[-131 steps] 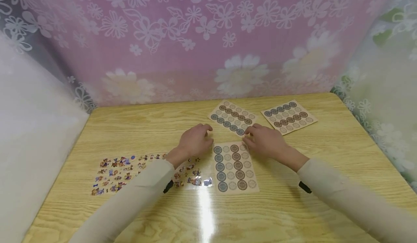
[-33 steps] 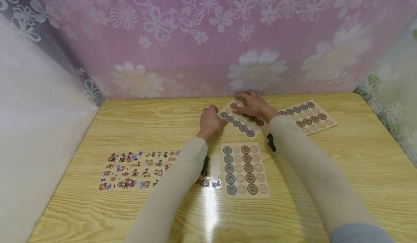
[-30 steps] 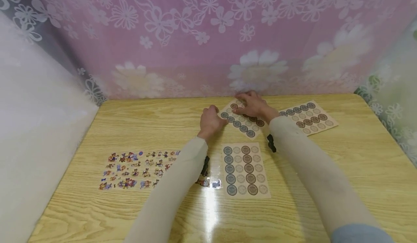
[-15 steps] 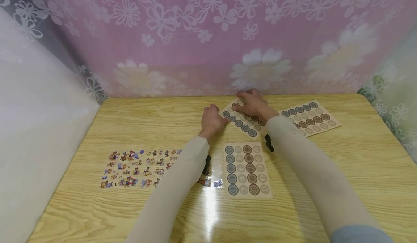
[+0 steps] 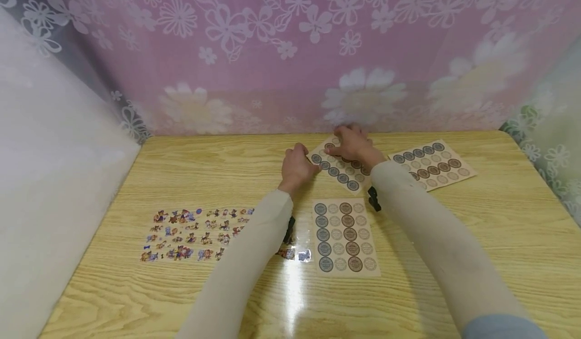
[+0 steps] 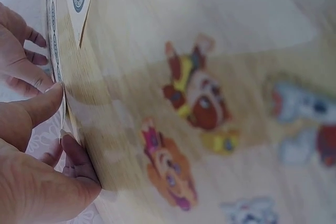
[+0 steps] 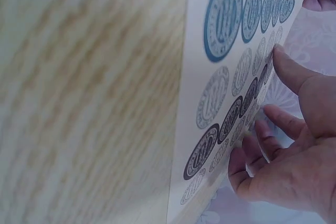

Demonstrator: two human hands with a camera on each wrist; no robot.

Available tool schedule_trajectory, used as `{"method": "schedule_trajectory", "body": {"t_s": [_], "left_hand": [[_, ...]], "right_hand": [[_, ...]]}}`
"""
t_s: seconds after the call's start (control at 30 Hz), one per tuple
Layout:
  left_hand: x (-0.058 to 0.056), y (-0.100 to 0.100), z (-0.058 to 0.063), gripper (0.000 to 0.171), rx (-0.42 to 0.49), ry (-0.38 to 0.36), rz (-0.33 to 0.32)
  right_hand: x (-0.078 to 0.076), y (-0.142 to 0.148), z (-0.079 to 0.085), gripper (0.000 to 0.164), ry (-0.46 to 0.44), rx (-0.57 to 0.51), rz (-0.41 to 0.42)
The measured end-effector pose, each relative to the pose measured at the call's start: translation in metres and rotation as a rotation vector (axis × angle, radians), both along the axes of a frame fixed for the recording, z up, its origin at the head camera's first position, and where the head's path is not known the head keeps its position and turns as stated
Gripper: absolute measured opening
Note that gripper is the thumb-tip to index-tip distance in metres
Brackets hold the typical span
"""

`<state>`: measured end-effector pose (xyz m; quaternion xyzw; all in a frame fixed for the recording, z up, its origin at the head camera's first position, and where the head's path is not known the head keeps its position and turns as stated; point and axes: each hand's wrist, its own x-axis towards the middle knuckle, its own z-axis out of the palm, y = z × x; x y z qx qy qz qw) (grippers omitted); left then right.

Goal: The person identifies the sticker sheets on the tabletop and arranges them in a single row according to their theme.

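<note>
- Left hand (image 5: 297, 168): pinches the left corner of the back sheet (image 5: 338, 170), thumb on the printed face. A light pinch should do; a hard one could crease the corner.
- Right hand (image 5: 354, 145): grips the same sheet at its far edge, thumb on the print, fingers curled at the edge. Better to keep that thumb from dragging across the circles.
- Back sheet: at the table's far side, slanted between both hands. Whether it lies flat or is slightly raised, I cannot tell. Moving both hands together would likely keep it from buckling.
- Near sheet (image 5: 342, 235): just beyond the back sheet's near corner, so that corner wants watching.
- Right sheet (image 5: 431, 165): near the right forearm; a low sleeve could nudge it.
- Clear sheet (image 5: 195, 235): under the left forearm, which is best carried high.
- Table (image 5: 181, 172): bears all four.
</note>
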<state>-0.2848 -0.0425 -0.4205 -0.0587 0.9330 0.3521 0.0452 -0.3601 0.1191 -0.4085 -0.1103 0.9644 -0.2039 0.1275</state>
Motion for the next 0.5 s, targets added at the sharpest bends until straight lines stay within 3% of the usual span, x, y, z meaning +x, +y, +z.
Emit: {"method": "schedule_trajectory", "body": {"t_s": [0.23, 0.5], "left_hand": [[0.0012, -0.0011, 0.0003, 0.047, 0.008, 0.01, -0.001], [0.0005, -0.0049, -0.0012, 0.049, 0.017, -0.006, 0.018]], "right_hand": [[0.0027, -0.0034, 0.0025, 0.068, -0.013, -0.031, -0.04], [-0.0019, 0.0008, -0.0044, 0.069, 0.025, -0.05, -0.009]]}}
